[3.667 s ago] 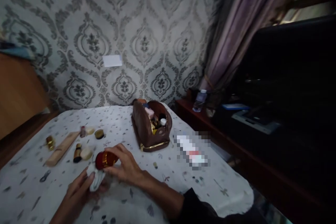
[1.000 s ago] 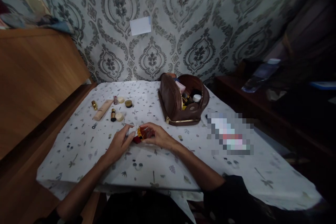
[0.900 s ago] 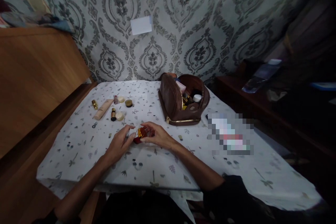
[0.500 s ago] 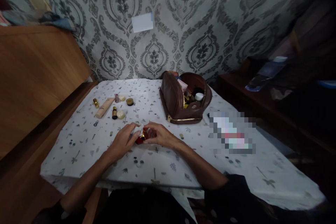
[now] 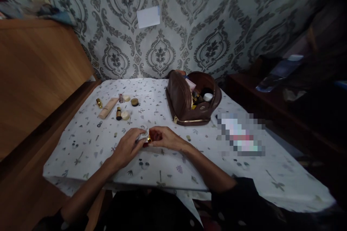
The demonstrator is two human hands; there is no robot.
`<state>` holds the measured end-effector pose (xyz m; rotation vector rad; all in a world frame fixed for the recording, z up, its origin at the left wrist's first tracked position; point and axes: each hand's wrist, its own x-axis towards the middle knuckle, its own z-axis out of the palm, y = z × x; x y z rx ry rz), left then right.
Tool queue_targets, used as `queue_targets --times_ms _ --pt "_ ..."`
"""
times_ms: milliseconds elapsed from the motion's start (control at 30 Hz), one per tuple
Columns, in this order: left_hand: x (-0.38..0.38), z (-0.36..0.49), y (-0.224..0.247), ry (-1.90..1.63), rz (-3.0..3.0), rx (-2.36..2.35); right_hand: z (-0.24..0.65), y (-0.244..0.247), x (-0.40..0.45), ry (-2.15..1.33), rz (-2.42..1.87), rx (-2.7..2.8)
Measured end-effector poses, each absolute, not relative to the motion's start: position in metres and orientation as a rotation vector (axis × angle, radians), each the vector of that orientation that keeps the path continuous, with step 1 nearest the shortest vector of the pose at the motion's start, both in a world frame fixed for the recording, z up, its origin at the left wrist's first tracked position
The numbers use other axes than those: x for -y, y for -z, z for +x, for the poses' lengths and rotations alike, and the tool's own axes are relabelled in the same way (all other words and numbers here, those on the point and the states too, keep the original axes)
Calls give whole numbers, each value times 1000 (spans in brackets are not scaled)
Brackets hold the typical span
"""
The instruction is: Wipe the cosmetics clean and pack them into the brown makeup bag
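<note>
Near the table's front, my right hand is closed around a small red and gold cosmetic container. My fingers hide part of it, so its exact kind cannot be made out. Against its left side, my left hand pinches a crumpled white tissue. Farther off to the left lie a beige tube, a small black and gold bottle, a pale round jar and a dark round pot. A gold tube is at the far left of this group.
A brown cosmetic bag stands unzipped at the back right, with several items inside, among them a white-lidded jar. A blurred-out flat object lies to its right. Wooden furniture borders the left, a clear bottle the right.
The white tissue now sits against the gold part, and the red container is tilted a little more in my right hand. My view has shifted slightly.
</note>
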<state>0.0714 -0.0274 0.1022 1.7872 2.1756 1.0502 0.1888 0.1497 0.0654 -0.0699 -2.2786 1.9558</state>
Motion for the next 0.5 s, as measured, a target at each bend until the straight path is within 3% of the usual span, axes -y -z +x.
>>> queue_targets --times_ms 133,333,500 --pt "24 66 -106 -1054 1502 -2182 187 -60 -151 -2045 -93 2151" --pt "16 59 -98 -1526 712 -1787 188 -67 -153 -2175 -32 2025" --pt "9 74 -98 -1524 364 -1406 193 -82 -150 -1860 -50 1963"
